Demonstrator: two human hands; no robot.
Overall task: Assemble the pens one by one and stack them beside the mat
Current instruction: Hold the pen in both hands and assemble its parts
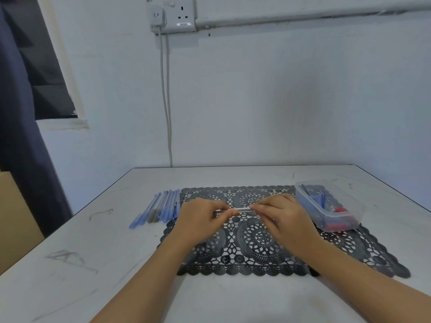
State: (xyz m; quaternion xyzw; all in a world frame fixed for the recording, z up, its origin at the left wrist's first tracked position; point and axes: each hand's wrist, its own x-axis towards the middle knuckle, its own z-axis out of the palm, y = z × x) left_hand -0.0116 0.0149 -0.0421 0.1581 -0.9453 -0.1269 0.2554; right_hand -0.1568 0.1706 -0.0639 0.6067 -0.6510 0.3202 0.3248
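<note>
Both hands meet above the middle of the black lace mat (pixel 268 243), which lies on the white table (pixel 116 264). The left hand (pixel 200 220) is closed in a pinch on one end of a clear pen barrel (pixel 242 209); the right hand (pixel 283 214) is closed in a pinch on the other end. The barrel runs roughly level, left to right, held just above the mat's upper half, not touching it. Whether a refill sits inside the barrel is too blurred to tell. Finished pens (pixel 161 207) lie side by side in a row on the bare table just beside the mat's far-left edge, the nearest one touching or nearly touching the scalloped border; most are blue-capped, one darker. A clear plastic tub (pixel 331 214) sits on the mat's far-right corner, overhanging its far edge slightly, holding blue and red parts; exact pieces cannot be made out. The mat's near edge stops well short of the table's near edge, leaving a broad bare strip where the forearms cross. Left of the pen row the table stays open to its left edge, marked only with grey scuffs. Beyond the mat a narrow bare band runs to the wall (pixel 279 101). A cable (pixel 166 113) drops from a wall socket (pixel 172 15) to behind the table's far edge.
</note>
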